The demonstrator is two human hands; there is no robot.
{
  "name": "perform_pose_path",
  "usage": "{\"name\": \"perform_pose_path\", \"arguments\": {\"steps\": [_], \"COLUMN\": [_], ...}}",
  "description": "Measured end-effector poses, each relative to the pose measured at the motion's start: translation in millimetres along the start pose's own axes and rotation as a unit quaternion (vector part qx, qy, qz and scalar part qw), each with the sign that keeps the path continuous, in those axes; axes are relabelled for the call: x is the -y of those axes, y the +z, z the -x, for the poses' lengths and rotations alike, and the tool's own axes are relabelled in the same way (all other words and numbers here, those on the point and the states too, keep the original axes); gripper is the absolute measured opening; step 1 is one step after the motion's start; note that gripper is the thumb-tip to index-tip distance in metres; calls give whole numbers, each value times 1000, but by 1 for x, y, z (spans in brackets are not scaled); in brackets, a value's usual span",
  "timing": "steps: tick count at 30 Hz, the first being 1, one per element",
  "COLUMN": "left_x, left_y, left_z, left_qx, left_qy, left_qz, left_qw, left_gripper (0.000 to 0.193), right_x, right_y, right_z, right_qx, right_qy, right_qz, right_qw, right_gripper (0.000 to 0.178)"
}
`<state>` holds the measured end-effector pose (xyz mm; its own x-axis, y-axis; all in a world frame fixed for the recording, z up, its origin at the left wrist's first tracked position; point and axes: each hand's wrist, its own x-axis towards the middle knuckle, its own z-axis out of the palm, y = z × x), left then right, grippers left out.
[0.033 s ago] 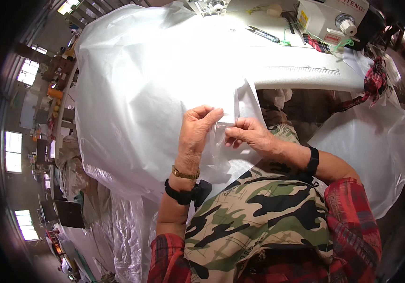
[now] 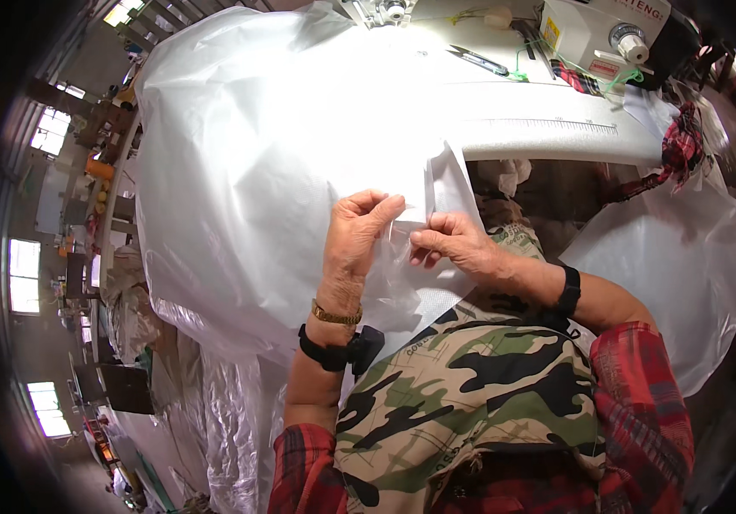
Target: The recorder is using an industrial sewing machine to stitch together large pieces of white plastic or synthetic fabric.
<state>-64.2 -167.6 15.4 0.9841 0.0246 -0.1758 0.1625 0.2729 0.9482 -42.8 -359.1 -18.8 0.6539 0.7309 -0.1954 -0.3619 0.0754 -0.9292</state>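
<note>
A large sheet of translucent white plastic (image 2: pixel 239 197) spreads over the table and hangs down toward my lap. My left hand (image 2: pixel 358 227) pinches the edge of this sheet between thumb and forefinger. Just to its right, my right hand (image 2: pixel 449 242) is closed in a pinch on the same edge. Between the two hands the plastic is folded, with a narrow flap rising behind my right fingers. Strong glare washes out the sheet beyond my fingertips, so its far part is hard to make out.
At the top right stands a white sewing machine (image 2: pixel 604 38). A small cutter (image 2: pixel 479 61) lies on its table, above a printed ruler scale (image 2: pixel 548 125). Red plaid cloth (image 2: pixel 682 146) is tied at the table's right end, and more plastic sheeting (image 2: pixel 664 265) hangs below it.
</note>
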Motion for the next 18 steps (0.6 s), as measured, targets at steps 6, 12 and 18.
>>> {"name": "perform_pose_path", "arguments": {"steps": [6,12,18], "left_x": [7,11,12], "left_y": [-9,-9,-11], "left_z": [-2,-2,0], "left_qx": [13,-21,-10], "left_qy": [12,3,12], "left_qz": [23,37,46], "left_qw": [1000,999,999], "left_gripper": [8,10,11], "right_x": [1,3,2], "right_y": [1,4,1], "right_z": [0,-1,1], "right_qx": [-12,-20,16], "right_qy": [47,87,83], "right_qz": [20,42,70], "right_qw": [999,995,994], "right_gripper": [28,27,27]}}
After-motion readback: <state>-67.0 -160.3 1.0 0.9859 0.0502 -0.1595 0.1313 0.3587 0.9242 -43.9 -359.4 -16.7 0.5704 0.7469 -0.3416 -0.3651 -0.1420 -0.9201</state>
